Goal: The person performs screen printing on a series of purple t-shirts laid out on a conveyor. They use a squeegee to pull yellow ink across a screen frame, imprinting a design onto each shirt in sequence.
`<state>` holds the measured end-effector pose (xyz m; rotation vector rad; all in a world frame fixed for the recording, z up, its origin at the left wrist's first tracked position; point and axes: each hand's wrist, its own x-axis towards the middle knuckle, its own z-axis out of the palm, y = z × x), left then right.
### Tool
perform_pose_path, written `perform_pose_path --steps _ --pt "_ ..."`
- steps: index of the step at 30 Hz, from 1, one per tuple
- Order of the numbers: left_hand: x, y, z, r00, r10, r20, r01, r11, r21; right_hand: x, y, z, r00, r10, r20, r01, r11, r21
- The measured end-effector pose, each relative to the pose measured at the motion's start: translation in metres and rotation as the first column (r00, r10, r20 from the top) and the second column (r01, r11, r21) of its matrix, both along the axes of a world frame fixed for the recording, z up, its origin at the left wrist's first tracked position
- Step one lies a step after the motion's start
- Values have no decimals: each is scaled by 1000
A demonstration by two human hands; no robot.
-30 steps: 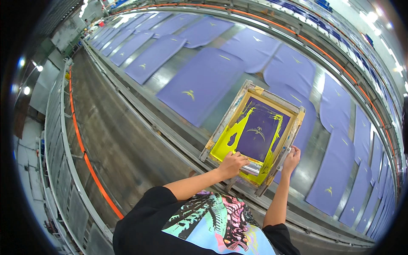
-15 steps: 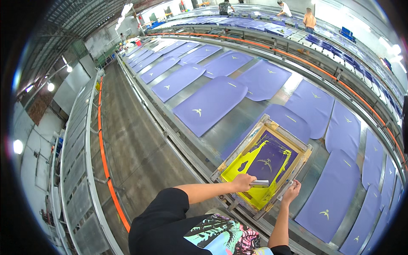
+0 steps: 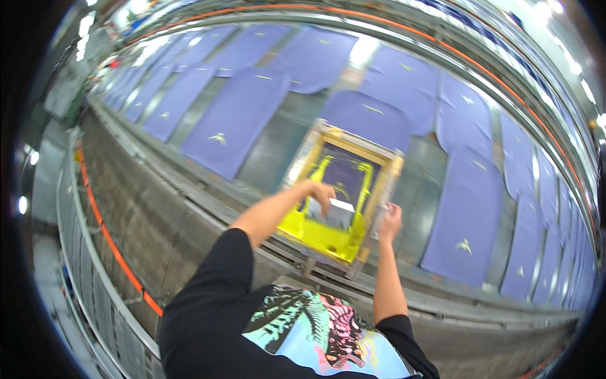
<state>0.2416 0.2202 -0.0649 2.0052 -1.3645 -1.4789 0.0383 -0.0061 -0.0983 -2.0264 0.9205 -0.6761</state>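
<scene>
A wooden-edged printing screen (image 3: pixel 392 175) lies over a purple fabric piece on the long table, its near part coated with bright yellow ink (image 3: pixel 307 230). My left hand (image 3: pixel 320 193) grips a squeegee (image 3: pixel 339 216) with a pale, flat face, inside the screen frame above the yellow ink. Whether its lower edge touches the mesh is blurred. At the frame's right side, my right hand (image 3: pixel 390 222) is closed on the rail, fingers curled. Through the mesh a small curved motif and dark purple show beyond the squeegee.
Several purple fabric pieces (image 3: pixel 466 218) with small yellow prints lie along the table on both sides. A metal rail (image 3: pixel 189 202) runs along the table's near edge. At the left stands another long table with an orange strip (image 3: pixel 113 246); a second orange strip (image 3: pixel 486 79) runs behind.
My view has swung, so the screen sits further left and higher in it. The squeegee has turned, showing its broad face. My right hand stays at the frame's right side.
</scene>
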Motion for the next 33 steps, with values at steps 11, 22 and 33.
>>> perform_pose_path --steps 11,22,33 --pt "-66 24 4 353 673 650 -269 739 -618 -1 42 28 1000 17 24 -22 980 199" --pt "-63 33 1 438 739 512 -291 655 -697 -2 32 16 1000 -4 22 0 986 168" --pt "-74 25 36 427 619 659 -240 780 -577 -5 27 43 1000 21 -19 -16 975 222"
